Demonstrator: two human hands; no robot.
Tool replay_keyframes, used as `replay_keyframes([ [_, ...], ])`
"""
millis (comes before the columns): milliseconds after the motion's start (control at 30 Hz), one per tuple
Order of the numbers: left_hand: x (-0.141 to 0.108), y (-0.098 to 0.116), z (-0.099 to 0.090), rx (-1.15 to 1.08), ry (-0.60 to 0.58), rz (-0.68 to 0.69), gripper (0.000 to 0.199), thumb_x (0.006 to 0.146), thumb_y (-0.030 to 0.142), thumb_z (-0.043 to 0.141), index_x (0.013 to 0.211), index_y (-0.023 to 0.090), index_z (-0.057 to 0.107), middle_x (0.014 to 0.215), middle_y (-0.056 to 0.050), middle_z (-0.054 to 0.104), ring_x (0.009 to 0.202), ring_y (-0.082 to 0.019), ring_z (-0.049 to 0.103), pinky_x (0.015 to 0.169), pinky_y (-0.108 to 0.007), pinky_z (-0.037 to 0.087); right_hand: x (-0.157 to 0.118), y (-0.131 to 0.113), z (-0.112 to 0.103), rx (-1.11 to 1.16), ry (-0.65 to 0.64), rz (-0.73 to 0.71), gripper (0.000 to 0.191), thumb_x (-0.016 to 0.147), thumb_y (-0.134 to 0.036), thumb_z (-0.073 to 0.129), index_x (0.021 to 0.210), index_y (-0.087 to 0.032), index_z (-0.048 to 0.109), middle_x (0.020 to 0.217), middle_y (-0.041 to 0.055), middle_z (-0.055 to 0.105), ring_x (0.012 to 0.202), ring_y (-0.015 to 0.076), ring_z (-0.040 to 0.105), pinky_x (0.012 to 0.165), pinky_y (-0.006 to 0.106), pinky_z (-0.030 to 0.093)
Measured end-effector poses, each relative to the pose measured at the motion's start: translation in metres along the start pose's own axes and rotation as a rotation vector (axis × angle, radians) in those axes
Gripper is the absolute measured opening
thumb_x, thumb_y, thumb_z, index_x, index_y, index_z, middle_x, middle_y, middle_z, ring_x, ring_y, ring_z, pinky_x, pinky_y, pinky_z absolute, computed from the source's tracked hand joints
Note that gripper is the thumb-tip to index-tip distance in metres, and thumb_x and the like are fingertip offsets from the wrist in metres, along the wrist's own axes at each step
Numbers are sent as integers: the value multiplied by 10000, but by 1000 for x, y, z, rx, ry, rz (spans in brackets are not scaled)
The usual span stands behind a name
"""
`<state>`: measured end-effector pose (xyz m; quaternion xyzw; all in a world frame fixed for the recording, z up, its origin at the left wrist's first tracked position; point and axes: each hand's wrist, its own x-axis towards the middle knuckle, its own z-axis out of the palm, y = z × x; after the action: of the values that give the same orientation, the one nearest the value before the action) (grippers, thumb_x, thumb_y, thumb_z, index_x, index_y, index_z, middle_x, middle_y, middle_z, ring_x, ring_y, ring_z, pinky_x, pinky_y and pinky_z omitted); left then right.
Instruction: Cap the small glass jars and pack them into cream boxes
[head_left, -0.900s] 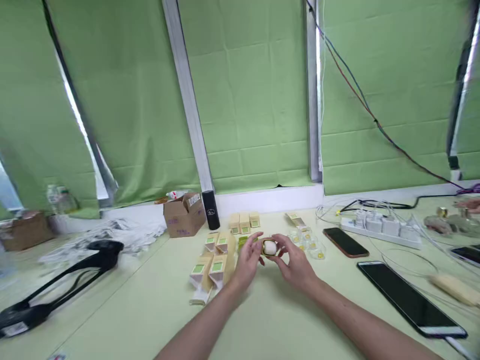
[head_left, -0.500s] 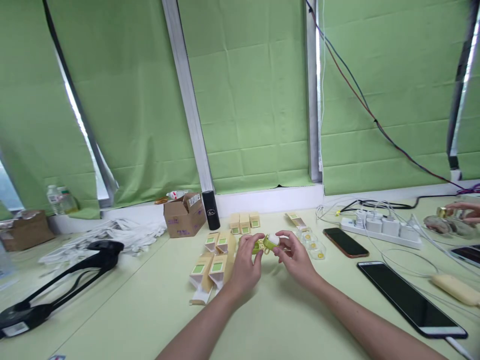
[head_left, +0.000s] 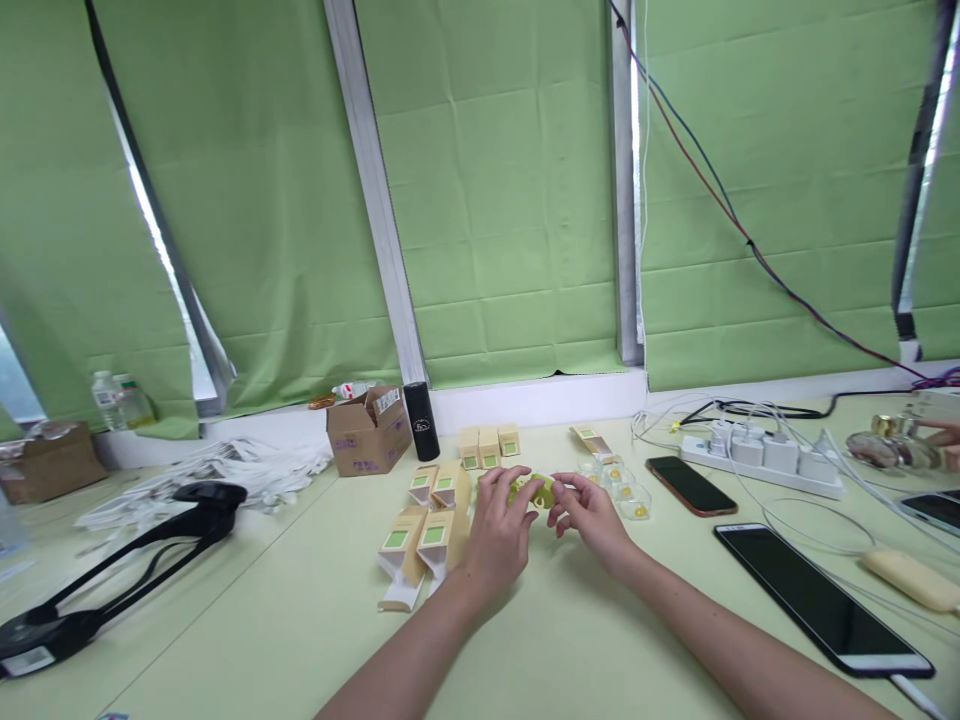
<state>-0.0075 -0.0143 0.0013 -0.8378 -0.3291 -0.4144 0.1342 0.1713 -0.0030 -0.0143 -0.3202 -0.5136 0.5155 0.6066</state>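
Between my hands, just above the table, is a small yellow-green case with a ring-like loop, partly covered by fingers. My left hand has its fingers closed around the left side of it. My right hand grips its right end between thumb and fingers. Several small tan boxes with green labels stand left of my left hand, some with flaps open. More tan boxes stand behind my hands. Right of my right hand lies a clear plastic blister tray with yellow spots in its cups.
On the right are phones and a white power strip with cables. A black headset-like frame lies left, near white cables. Behind stand a cardboard box and black cylinder. Another person's hand is far right.
The white round part seen in the green case is now out of sight. My left fingers have moved right over the case, and my hands are closer together.
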Motion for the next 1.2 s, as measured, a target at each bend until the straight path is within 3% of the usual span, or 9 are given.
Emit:
replay_keyframes([
  [133, 2, -2, 1, -39, 6, 12, 495, 929, 49, 520, 1387, 237, 525, 1332, -121, 577, 1286, -295, 462, 1068, -535, 474, -3, -2, -1, 23, -56, 19, 566, 747, -692, 744, 964, -173, 682, 807, 64, 716, 668, 183, 660, 528, 273, 508],
  [367, 4, -4, 0, -127, 30, -56, 426, 926, 129, 605, 1336, 239, 571, 1244, -105, 637, 1233, -299, 504, 1051, -531, 473, -2, 0, -9, 50, -97, 34, 568, 731, -688, 749, 927, -156, 714, 725, 78, 720, 675, 200, 648, 544, 277, 490],
  [567, 5, -2, 1, -307, -1, -259, 368, 872, 192, 690, 1233, 241, 642, 1200, -87, 659, 1193, -282, 536, 1024, -499, 475, 2, 2, -15, 50, -97, 20, 559, 763, -685, 717, 909, -146, 710, 615, 51, 677, 615, 189, 624, 549, 283, 472],
  [733, 10, -3, 8, -564, 28, -531, 297, 859, 312, 695, 1132, 196, 704, 1176, -107, 685, 1096, -263, 611, 920, -404, 510, 4, -2, -17, -46, -74, 6, 563, 785, -718, 644, 834, -160, 697, 559, 26, 630, 534, 168, 562, 527, 283, 435],
  [833, 14, -5, 9, -771, -26, -654, 360, 848, 445, 702, 1063, 158, 741, 1101, -124, 727, 975, -249, 654, 835, -348, 513, 7, -8, -19, -300, -42, -75, 508, 856, -663, 555, 788, -179, 689, 545, 17, 608, 524, 170, 542, 523, 280, 396],
  [967, 20, -9, 6, -896, -25, -734, 526, 758, 623, 737, 960, 139, 765, 948, -103, 749, 792, -208, 635, 689, -286, 487, 9, -26, -29, -941, 87, -166, 297, 906, -421, 538, 780, -217, 713, 642, 32, 682, 613, 192, 596, 600, 292, 393],
  [1067, 20, -12, 4, -881, 5, -787, 568, 749, 673, 718, 909, 131, 768, 871, -79, 730, 697, -164, 588, 664, -269, 468, 10, -46, -41, -1431, 168, -115, 196, 890, -289, 563, 919, -242, 750, 873, 84, 770, 835, 249, 692, 685, 308, 404],
  [1200, 19, -15, 2, -900, 35, -857, 571, 757, 673, 717, 913, 127, 770, 848, -66, 713, 665, -142, 566, 698, -272, 465, 12, -66, -58, -1757, 112, 94, 225, 836, -198, 593, 1003, -192, 744, 1018, 163, 761, 960, 320, 718, 745, 353, 452],
])
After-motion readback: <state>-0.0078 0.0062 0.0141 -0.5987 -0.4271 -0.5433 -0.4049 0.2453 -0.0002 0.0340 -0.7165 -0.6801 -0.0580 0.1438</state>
